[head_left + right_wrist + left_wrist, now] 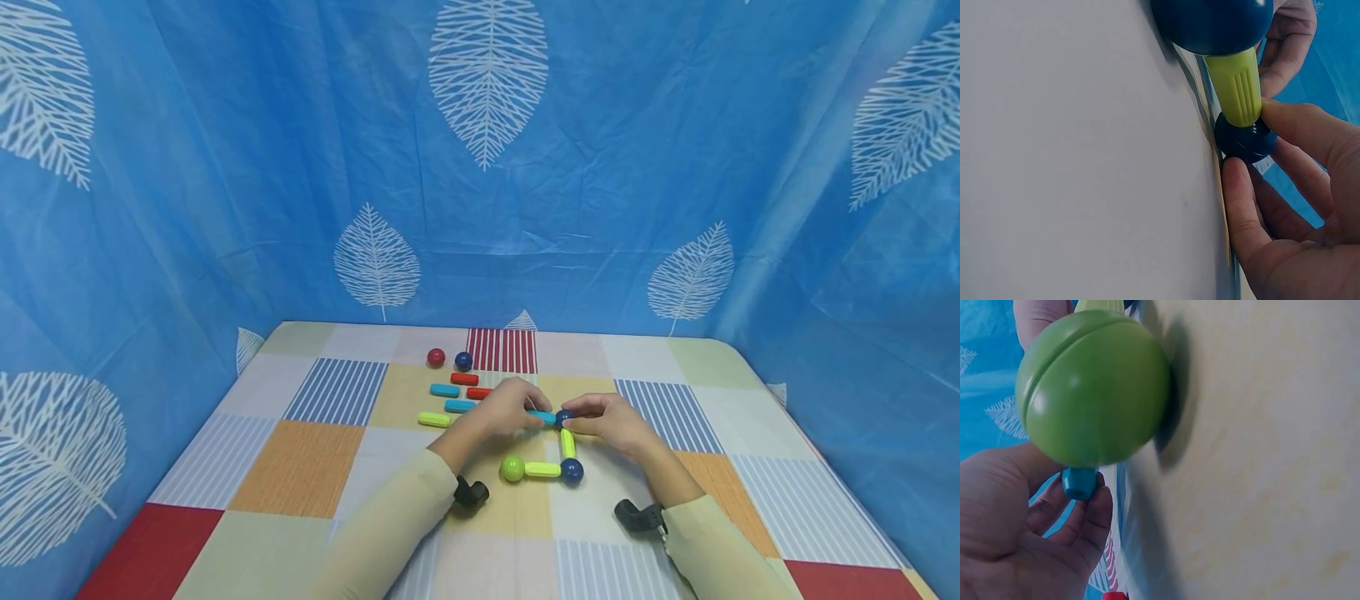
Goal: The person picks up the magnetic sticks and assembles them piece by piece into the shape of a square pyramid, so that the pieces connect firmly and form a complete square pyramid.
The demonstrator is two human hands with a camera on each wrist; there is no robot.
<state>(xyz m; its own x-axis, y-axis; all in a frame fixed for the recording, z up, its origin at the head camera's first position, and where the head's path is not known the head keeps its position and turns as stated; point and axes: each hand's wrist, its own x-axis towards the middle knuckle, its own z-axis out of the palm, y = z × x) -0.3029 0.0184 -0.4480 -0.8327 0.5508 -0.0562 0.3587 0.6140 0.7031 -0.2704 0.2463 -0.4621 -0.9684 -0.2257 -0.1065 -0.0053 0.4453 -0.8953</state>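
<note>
Beyond the glossy lime-green ball [513, 468], fingers of the left hand [512, 408] pinch a light-blue plastic rod [543, 417], those of the right hand [613, 423] the dark-blue ball [562, 418] at its end, probably for alignment

The right hand [613, 421] is at 3 o'clock from the inner ball [563, 416]; the inner rod [542, 417] meets that ball at 9 o'clock, within the left hand [508, 408]. From the inner ball a side rod [567, 443] leads toward 6 o'clock to the corner ball [572, 472], then a front rod [542, 470] runs toward 9 to the end ball [512, 468]. On the table [277, 533], loose rods [460, 406] lie toward 10, two loose balls [463, 361] at their 12.
</note>
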